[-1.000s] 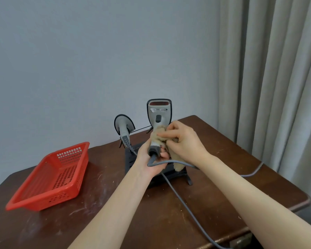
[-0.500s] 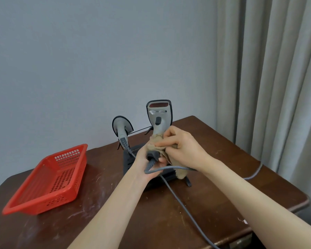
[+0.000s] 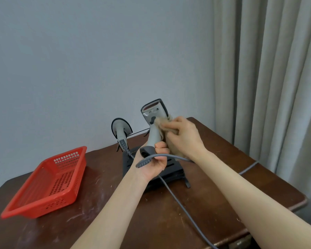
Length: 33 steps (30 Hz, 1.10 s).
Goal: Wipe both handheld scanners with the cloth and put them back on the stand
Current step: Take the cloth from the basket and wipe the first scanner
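Grey scanner (image 3: 153, 131): left hand (image 3: 152, 165) is gripping its handle base, holding it upright above the stand (image 3: 174, 170) near the table's (image 3: 223, 159) back edge. Cloth (image 3: 161, 123): right hand (image 3: 184, 136) is clutching it against the scanner's neck. Second scanner (image 3: 121, 130): sitting on the stand.

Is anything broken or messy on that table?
Nothing is broken or spilled. The dark brown wooden table has pale scratches and whitish smudges beside the red plastic basket, so it looks worn. The grey scanner cable trails off its front edge.

We log 2 hands, left hand (image 3: 151, 166) and right hand (image 3: 184, 139), both bare. 2 slim forearms (image 3: 118, 203) run uncovered from wrist to the frame's lower edge.
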Tool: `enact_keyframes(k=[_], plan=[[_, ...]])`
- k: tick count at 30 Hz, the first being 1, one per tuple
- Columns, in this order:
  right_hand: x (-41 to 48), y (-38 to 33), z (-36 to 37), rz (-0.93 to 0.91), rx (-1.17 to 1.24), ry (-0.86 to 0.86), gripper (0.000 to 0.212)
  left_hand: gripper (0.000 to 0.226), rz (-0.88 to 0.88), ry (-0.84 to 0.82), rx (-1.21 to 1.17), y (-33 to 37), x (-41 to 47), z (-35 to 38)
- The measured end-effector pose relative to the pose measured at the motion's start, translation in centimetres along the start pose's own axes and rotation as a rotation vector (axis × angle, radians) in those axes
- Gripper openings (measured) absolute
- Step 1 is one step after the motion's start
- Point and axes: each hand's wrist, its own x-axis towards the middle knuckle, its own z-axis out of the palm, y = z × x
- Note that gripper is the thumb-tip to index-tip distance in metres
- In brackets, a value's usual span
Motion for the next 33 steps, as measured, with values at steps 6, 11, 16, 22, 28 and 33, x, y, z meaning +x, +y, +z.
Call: enact_keyframes(k=[6,11,16,22,28,33], plan=[[-2.2,-0.1,-0.8,-0.065,0.187,-0.188,0.031,0.036,0.034,0.131,0.103,-0.2,1.5,-2.6],[-1.5,-0.5,-0.4,-0.055,0.118,-0.049,0.035,0.053,0.081,0.123,0.158,-0.3,-0.1,-0.2],[-2.2,-1.5,-1.0,-0.018,0.304,-0.300,0.032,0.045,0.149,0.119,0.222,-0.2,-0.3,0.0],[-0.8,-0.3,-0.4,-0.018,0.132,-0.007,0.042,0.046,0.145,0.119,0.296,-0.2,-0.7,0.5],[-2.1,-1.0,-0.3,-0.060,0.285,-0.239,0.034,0.051,0.128,0.093,0.188,-0.5,-1.0,0.4],[-1.1,-0.2,0.2,-0.032,0.117,-0.052,0.044,0.055,0.109,0.089,0.250,-0.5,-1.2,0.8]])
